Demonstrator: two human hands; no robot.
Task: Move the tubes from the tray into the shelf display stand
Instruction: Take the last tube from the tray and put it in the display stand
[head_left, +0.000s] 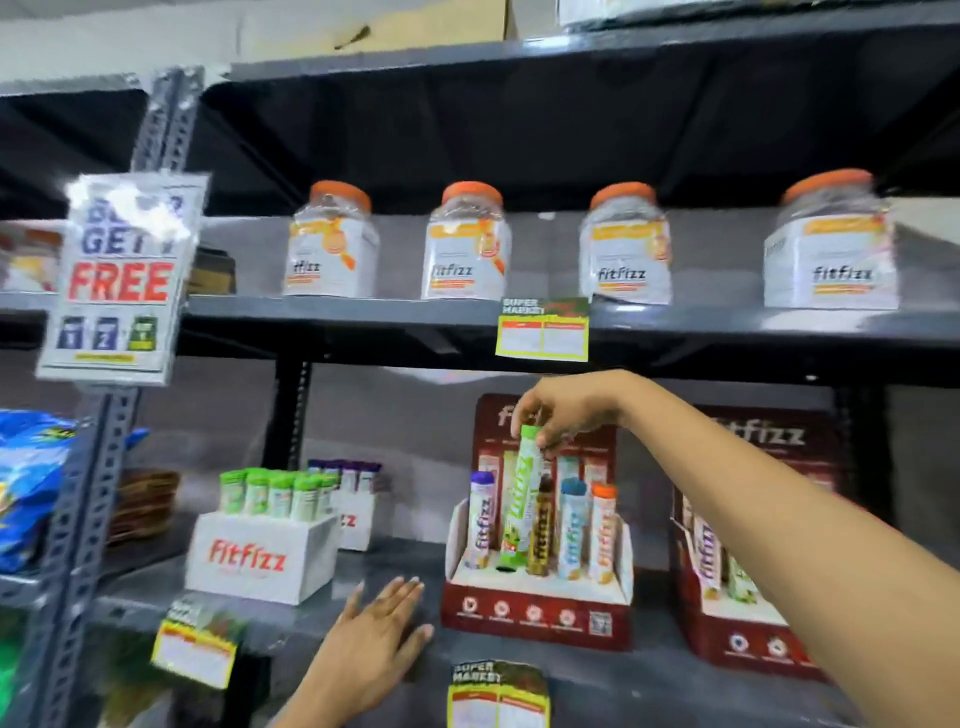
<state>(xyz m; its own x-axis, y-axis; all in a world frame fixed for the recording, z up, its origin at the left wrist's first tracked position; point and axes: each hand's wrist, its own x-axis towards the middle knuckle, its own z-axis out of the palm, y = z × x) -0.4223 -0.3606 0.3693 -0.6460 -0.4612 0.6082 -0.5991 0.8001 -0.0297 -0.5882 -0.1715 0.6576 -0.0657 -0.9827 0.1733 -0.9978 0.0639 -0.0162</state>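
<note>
My right hand (563, 415) pinches the green tube (521, 499) by its cap, lowering it into the display stand (535, 613); next I seat it upright, left hand (379, 639) spread flat on the shelf (363, 577).

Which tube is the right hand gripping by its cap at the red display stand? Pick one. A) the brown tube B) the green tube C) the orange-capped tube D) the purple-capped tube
B: the right hand pinches the cap of the green tube, which is tilted with its base over a slot in the red display stand, between the purple-capped tube and the brown tube.
</note>
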